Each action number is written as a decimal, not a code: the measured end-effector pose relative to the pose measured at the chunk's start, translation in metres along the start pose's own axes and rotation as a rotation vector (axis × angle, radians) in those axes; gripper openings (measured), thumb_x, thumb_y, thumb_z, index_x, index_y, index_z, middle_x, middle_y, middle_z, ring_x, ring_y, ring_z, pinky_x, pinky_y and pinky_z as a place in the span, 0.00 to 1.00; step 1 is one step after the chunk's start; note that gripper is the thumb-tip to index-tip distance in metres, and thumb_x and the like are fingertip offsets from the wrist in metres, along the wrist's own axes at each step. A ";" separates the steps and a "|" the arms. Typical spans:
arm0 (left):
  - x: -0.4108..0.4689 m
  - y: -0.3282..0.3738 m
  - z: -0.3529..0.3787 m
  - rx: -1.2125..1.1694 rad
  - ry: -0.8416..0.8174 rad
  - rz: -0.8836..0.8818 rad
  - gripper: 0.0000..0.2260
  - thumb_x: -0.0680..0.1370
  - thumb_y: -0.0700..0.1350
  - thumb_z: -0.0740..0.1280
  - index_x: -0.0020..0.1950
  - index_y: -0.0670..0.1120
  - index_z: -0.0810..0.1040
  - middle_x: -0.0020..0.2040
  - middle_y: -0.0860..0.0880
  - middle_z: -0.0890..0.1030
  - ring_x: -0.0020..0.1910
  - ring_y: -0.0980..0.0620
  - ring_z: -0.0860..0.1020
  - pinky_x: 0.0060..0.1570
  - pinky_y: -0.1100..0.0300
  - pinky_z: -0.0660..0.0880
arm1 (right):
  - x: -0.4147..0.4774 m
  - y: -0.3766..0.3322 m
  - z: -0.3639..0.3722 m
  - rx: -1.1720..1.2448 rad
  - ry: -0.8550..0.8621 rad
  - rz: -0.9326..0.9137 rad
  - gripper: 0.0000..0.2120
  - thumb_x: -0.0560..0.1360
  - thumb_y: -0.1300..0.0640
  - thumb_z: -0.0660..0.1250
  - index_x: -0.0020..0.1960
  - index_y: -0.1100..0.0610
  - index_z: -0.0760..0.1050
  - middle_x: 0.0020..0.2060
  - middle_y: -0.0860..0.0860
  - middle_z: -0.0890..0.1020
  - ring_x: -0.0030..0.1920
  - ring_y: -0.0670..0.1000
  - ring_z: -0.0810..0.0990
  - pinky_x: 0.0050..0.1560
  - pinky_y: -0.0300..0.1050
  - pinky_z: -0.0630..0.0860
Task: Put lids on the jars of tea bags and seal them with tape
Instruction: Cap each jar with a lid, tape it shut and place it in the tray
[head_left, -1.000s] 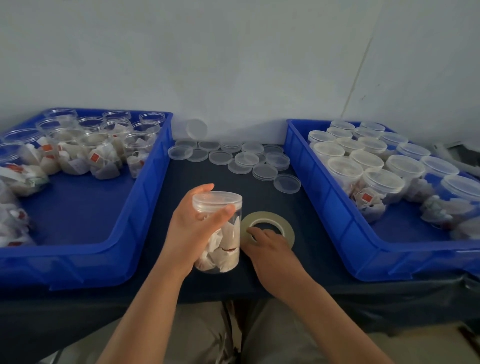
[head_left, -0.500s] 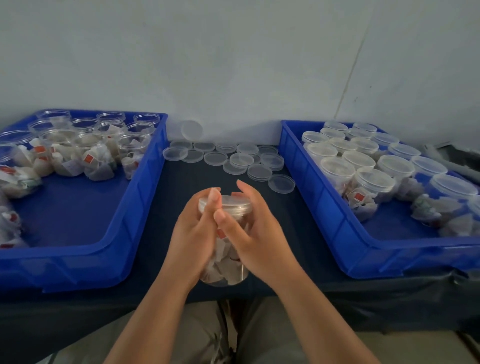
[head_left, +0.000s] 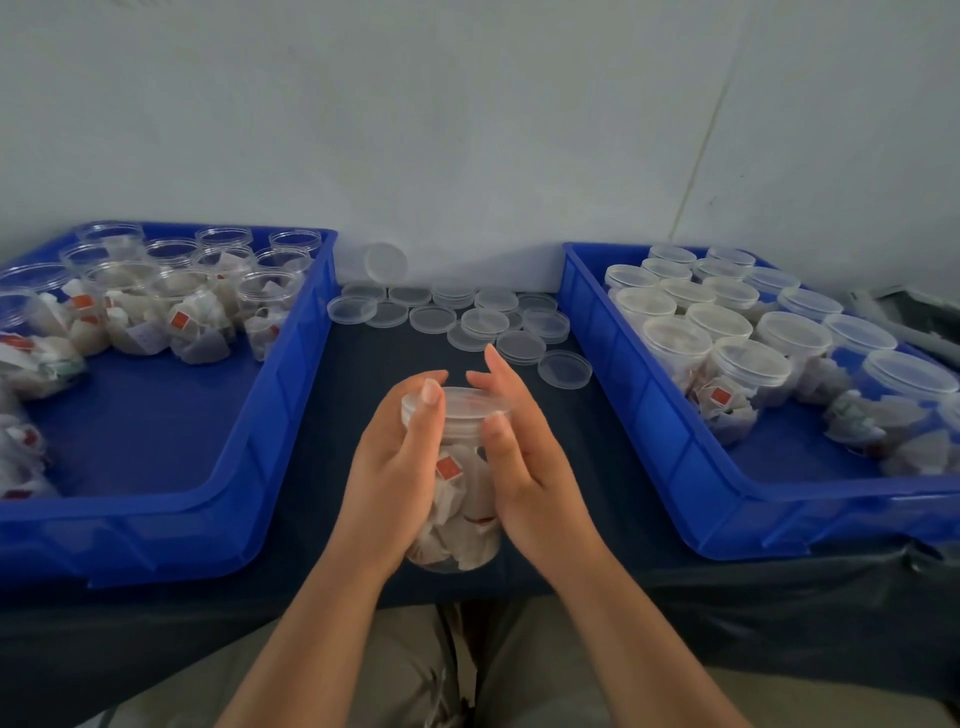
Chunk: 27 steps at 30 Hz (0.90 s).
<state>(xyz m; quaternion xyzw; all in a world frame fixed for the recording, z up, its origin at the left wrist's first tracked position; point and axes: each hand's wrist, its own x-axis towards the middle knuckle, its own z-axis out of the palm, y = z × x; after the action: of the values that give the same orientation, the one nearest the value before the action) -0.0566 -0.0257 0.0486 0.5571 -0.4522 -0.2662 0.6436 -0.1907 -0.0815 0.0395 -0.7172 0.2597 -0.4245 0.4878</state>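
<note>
Dark cloth covers the table, which stands against a pale wall. From my remote seat I see the jar upright near the table's front edge, between the two hands and midway between the blue bins. It is clear plastic and packed with white tea bags, one showing a red tag.

The left hand wraps the jar's left side, with the fingers curled round the back and the thumb lying up the front to the rim. A clear lid sits on the jar's mouth. The right hand closes on that lid from the right, with the thumb tip at its near edge and the fingers curved over its far edge, one finger straight. I cannot tell whether the lid is fully seated.

Loose lids lie scattered behind the hands, one leaning on the wall. The left bin holds open jars of tea bags, and the right bin holds lidded ones.
</note>
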 end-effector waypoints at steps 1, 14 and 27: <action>0.001 0.000 0.000 0.009 0.000 0.012 0.24 0.77 0.73 0.55 0.66 0.64 0.77 0.56 0.58 0.84 0.55 0.56 0.84 0.53 0.54 0.81 | 0.001 0.002 -0.001 -0.005 0.005 -0.007 0.23 0.87 0.49 0.57 0.81 0.40 0.61 0.71 0.33 0.74 0.68 0.37 0.77 0.59 0.31 0.76; 0.024 0.003 0.020 -0.156 -0.026 0.124 0.18 0.87 0.56 0.51 0.68 0.54 0.77 0.59 0.54 0.83 0.59 0.51 0.83 0.52 0.62 0.80 | 0.031 -0.037 -0.048 -0.628 -0.187 -0.086 0.46 0.67 0.23 0.71 0.79 0.39 0.61 0.68 0.35 0.74 0.66 0.36 0.74 0.64 0.40 0.77; 0.081 0.047 0.176 0.143 -0.258 0.329 0.18 0.83 0.59 0.64 0.71 0.55 0.75 0.61 0.60 0.77 0.57 0.65 0.78 0.56 0.62 0.78 | 0.045 -0.086 -0.214 -0.960 0.314 0.089 0.41 0.59 0.34 0.76 0.69 0.46 0.71 0.59 0.41 0.76 0.56 0.45 0.75 0.54 0.45 0.72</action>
<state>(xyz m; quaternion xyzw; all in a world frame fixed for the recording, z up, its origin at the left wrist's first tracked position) -0.1824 -0.1671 0.1119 0.4815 -0.6332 -0.1939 0.5742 -0.3563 -0.1857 0.1697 -0.7763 0.5261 -0.3388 0.0754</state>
